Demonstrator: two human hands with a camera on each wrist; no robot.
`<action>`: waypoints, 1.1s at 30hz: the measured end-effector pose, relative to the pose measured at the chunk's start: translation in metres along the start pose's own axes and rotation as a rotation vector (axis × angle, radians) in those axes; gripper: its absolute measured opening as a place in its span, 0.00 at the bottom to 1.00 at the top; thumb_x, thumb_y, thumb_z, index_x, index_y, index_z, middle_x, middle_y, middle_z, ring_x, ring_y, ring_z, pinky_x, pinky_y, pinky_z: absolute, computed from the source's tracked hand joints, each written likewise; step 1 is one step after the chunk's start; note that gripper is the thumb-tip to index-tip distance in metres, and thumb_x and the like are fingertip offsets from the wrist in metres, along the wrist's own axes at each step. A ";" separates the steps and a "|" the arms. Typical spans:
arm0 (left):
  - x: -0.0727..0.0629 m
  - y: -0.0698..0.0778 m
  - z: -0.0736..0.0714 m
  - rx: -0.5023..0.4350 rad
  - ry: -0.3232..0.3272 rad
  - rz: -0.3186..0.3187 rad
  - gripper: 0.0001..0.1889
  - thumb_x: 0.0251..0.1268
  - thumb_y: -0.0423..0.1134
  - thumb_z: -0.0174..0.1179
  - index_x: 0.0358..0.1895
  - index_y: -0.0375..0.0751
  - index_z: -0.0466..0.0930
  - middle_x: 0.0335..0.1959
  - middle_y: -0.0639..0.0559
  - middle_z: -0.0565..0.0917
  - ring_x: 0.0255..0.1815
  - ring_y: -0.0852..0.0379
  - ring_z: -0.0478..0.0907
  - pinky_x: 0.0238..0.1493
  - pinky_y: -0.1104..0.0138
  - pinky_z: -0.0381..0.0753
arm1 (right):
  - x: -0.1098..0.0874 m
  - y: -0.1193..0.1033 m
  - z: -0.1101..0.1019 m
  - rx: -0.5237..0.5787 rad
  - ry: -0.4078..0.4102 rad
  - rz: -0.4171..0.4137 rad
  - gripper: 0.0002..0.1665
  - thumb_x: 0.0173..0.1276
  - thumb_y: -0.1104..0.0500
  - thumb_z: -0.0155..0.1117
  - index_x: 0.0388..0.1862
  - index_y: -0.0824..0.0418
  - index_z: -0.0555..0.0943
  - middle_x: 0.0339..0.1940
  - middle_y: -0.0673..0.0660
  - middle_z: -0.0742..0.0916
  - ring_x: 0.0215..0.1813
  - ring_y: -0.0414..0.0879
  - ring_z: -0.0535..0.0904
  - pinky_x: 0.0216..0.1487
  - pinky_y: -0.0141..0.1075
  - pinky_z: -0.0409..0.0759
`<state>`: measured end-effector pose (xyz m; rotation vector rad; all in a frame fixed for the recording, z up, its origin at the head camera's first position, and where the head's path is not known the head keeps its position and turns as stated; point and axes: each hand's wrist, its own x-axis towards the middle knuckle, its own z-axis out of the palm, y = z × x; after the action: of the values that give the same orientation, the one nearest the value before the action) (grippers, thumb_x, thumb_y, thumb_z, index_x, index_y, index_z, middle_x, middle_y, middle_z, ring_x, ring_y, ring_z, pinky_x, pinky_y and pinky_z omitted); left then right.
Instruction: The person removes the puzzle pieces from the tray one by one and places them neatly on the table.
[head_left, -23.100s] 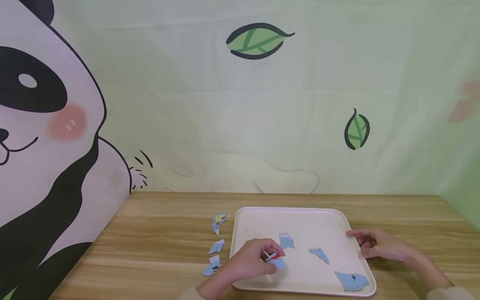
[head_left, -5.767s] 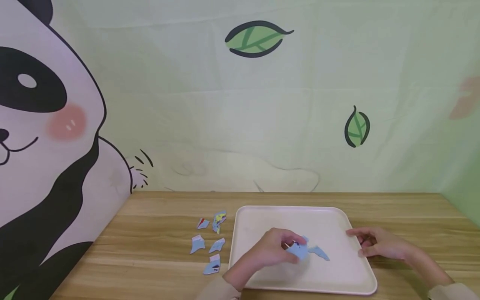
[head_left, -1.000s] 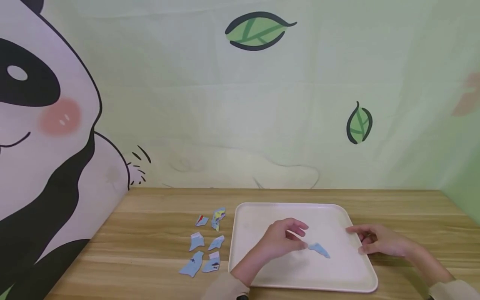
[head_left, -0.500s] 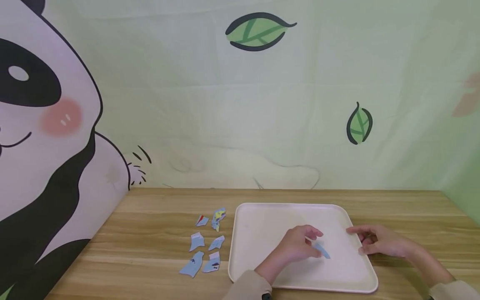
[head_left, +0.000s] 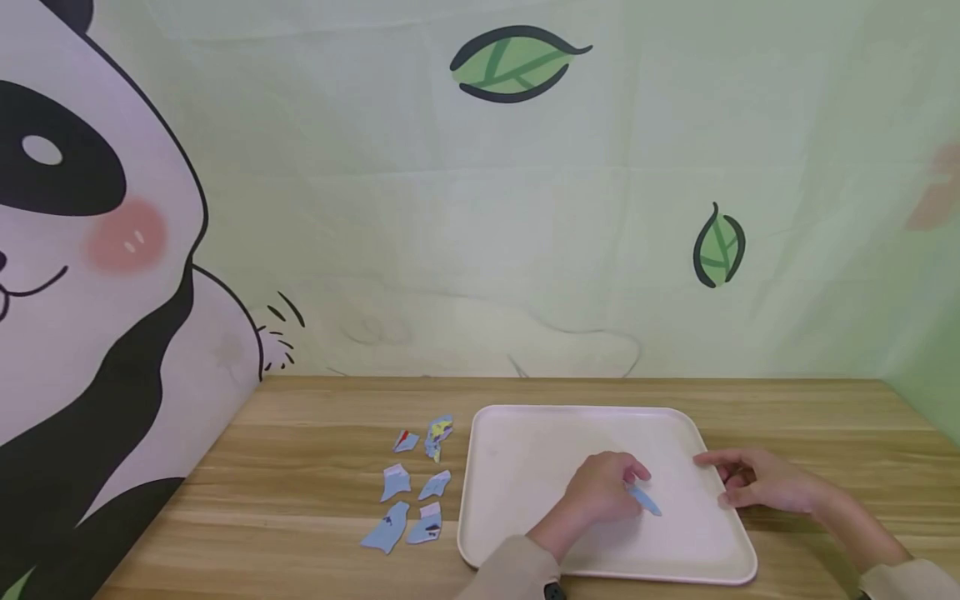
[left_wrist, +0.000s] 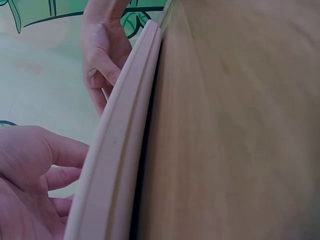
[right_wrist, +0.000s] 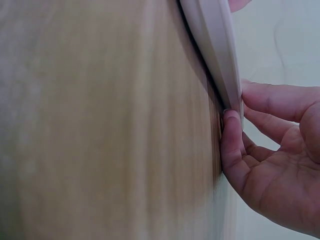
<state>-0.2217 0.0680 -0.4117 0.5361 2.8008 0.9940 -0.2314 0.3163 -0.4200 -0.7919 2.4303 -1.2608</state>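
Inside the white tray (head_left: 540,442), a narrow light-blue puzzle piece (head_left: 645,500) lies right of the middle. My left hand (head_left: 603,487) bends down over it, fingers and thumb curled at its left end and partly covering it. In the left wrist view, this hand (left_wrist: 35,175) shows behind the tray's near rim (left_wrist: 112,145), its fingertips hidden there. My right hand (head_left: 772,481) holds the tray's right edge. From the right wrist view, its fingers (right_wrist: 270,96) and thumb pinch the rim (right_wrist: 220,55) from both sides.
On the wooden table (head_left: 315,450) left of the tray lie several puzzle pieces in two columns, among them one with yellow (head_left: 440,433), one with red (head_left: 406,441) and a larger blue one (head_left: 387,527). A panda-printed backdrop (head_left: 375,208) stands behind the table.
Several pieces went from the tray to the table over the longer span. In the last second my left hand moved right and down onto the remaining blue piece. The right hand stayed at the edge.
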 end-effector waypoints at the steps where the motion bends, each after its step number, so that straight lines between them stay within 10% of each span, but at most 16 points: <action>1: 0.000 0.001 0.000 0.015 -0.002 -0.006 0.18 0.35 0.28 0.67 0.35 0.51 0.83 0.26 0.63 0.75 0.28 0.68 0.69 0.29 0.77 0.66 | 0.000 0.000 0.000 0.001 0.000 -0.001 0.32 0.56 0.67 0.63 0.54 0.85 0.64 0.34 0.55 0.73 0.32 0.33 0.70 0.31 0.26 0.72; 22: -0.003 0.006 -0.002 0.100 -0.027 -0.021 0.09 0.40 0.31 0.67 0.27 0.50 0.85 0.22 0.65 0.80 0.23 0.70 0.68 0.26 0.78 0.65 | 0.000 -0.002 0.001 -0.016 -0.008 -0.023 0.30 0.57 0.68 0.62 0.53 0.86 0.64 0.34 0.56 0.72 0.32 0.32 0.68 0.30 0.26 0.71; 33: -0.004 0.004 -0.001 0.214 0.003 0.075 0.08 0.42 0.34 0.68 0.27 0.50 0.80 0.22 0.65 0.77 0.23 0.69 0.67 0.27 0.79 0.64 | 0.001 0.001 -0.001 -0.013 -0.017 -0.038 0.30 0.57 0.68 0.61 0.52 0.86 0.64 0.34 0.55 0.71 0.31 0.32 0.68 0.29 0.26 0.71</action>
<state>-0.2169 0.0690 -0.4086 0.6695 2.9278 0.7099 -0.2327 0.3165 -0.4202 -0.8534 2.4228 -1.2483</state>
